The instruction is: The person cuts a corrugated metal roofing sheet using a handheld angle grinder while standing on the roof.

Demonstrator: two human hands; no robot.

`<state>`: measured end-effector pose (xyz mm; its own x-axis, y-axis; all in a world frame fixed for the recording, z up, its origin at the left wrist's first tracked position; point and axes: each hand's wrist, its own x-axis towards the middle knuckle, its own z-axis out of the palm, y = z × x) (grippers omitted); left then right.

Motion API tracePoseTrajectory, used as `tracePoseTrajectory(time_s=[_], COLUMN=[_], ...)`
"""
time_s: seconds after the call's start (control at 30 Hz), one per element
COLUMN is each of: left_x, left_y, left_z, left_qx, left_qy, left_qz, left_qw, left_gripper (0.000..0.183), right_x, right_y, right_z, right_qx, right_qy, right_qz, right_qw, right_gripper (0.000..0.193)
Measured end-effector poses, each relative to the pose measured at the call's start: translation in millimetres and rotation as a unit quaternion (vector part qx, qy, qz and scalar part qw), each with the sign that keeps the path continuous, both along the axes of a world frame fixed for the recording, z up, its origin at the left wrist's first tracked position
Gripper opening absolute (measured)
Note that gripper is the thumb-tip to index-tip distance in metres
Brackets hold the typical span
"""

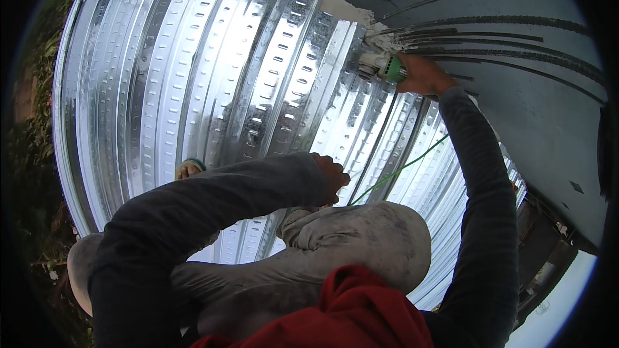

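Up by the wall (490,109), the right hand's (425,76) fingers wrap the grinder's (393,69) rear, its head left of them over the deck (169,90); the left hand (331,179) curls, its hold unclear.

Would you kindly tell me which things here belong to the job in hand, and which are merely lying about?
In the job:
green angle grinder, in the right hand
ribbed metal decking, at its head
possibly the green cord, connection hidden

Apparently just nearby:
rebar rods, upper right
foliage, left edge
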<state>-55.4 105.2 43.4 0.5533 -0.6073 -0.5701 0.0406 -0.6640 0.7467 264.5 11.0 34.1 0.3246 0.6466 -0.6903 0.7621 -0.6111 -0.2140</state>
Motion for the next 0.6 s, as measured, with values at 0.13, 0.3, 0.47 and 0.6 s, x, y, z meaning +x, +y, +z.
tracePoseTrajectory(time_s=[0.13,0.3,0.47,0.6], left_x=[-51.3,-127.0,-186.5,-204.4], left_y=[110.6,233.1,269.7,263.8], left_z=[29.0,80.4,65.4,41.8], left_qx=[0.11,0.179,0.234,0.207], left_qy=[-0.047,-0.018,0.036,0.047], left_qz=[-0.046,0.072,0.178,0.208], left_qw=[0.992,0.981,0.955,0.955], left_gripper=[0.051,0.047,0.048,0.049], right_x=[-5.1,-8.3,-9.1,-7.5], right_y=[-1.9,-4.6,-3.9,-5.3], right_z=[10.2,8.5,7.8,-3.3], right_qx=[0.003,0.018,0.006,0.008], right_qy=[0.022,0.026,0.034,0.024], right_qz=[-0.019,-0.033,-0.023,-0.007], right_qw=[1.0,0.999,0.999,1.0], right_gripper=[0.068,0.07,0.072,0.073])
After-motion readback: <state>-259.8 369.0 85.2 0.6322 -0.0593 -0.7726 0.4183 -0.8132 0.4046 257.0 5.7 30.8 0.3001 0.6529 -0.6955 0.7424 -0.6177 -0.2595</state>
